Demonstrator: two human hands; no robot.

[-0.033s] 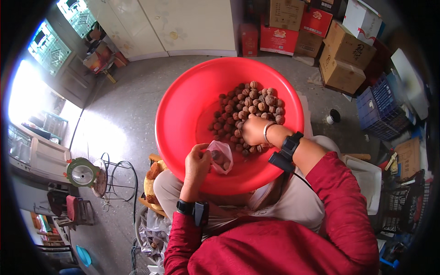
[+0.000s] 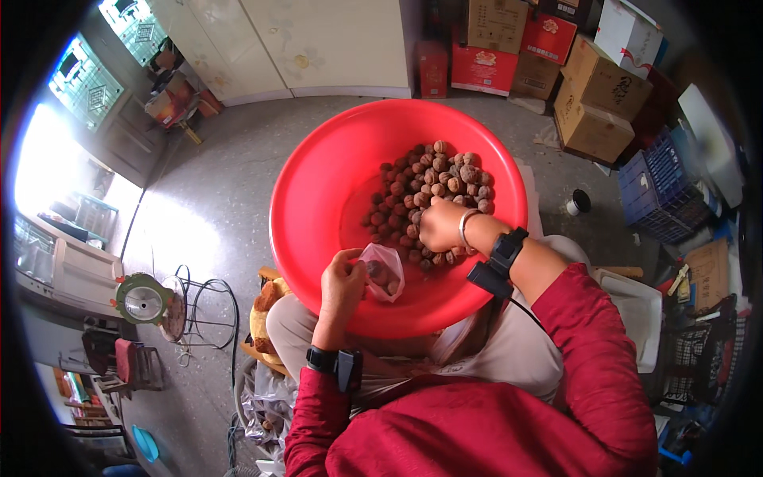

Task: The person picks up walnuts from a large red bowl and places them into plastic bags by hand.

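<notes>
A large red plastic basin point(image 2: 318, 183) rests over my lap, with a heap of walnuts point(image 2: 439, 176) gathered toward its right half. My left hand point(image 2: 342, 283), at the basin's near left rim, pinches the edge of a small translucent pinkish plastic bag point(image 2: 390, 267). The bag's mouth gapes, and a few walnuts show inside it. Over the near right part of the heap, my right hand point(image 2: 442, 226) is closed, its fingers curled down among the walnuts. Its fingertips are hidden, so what they hold cannot be made out.
Cardboard boxes point(image 2: 602, 99) are stacked at the far right, above a blue plastic crate point(image 2: 664, 187). A white tray point(image 2: 636, 318) lies by my right side. On the left floor stand a black wire stand point(image 2: 213, 306) and a bag-lined container point(image 2: 264, 405).
</notes>
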